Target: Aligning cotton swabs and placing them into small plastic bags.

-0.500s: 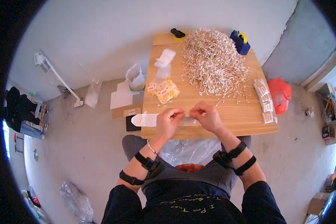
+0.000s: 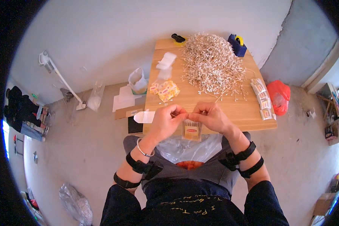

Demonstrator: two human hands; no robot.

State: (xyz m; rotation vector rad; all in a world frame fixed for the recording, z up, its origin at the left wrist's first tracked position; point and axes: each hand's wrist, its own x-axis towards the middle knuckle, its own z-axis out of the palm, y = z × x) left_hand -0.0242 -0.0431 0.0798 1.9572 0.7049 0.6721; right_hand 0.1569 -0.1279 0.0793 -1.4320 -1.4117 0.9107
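Observation:
A clear packet of cotton swabs [image 2: 192,132] with a yellow label hangs upright from my fingers at the table's near edge. My left hand [image 2: 168,121] pinches its upper edge at the left corner. Close beside it, my right hand [image 2: 211,117] pinches the same edge, thumb and fingers pressed together. The fingertips hide the packet's top. Beyond my hands a large heap of loose cotton swabs [image 2: 213,62] covers the table's far middle. Yellow printed cards [image 2: 165,90] lie left of the heap, and a white paper strip [image 2: 144,117] sits next to my left wrist.
Filled packets [image 2: 263,100] line the right edge of the wooden table [image 2: 237,116]. A blue tape dispenser [image 2: 237,46] stands at the back right. Clear bags [image 2: 167,62] lie at the left. A red bag [image 2: 279,98] and a white-lined bin [image 2: 138,81] flank the table.
The packet has come up from lying on the table and now hangs toward me, its label showing. Both hands have drawn closer together along its top edge.

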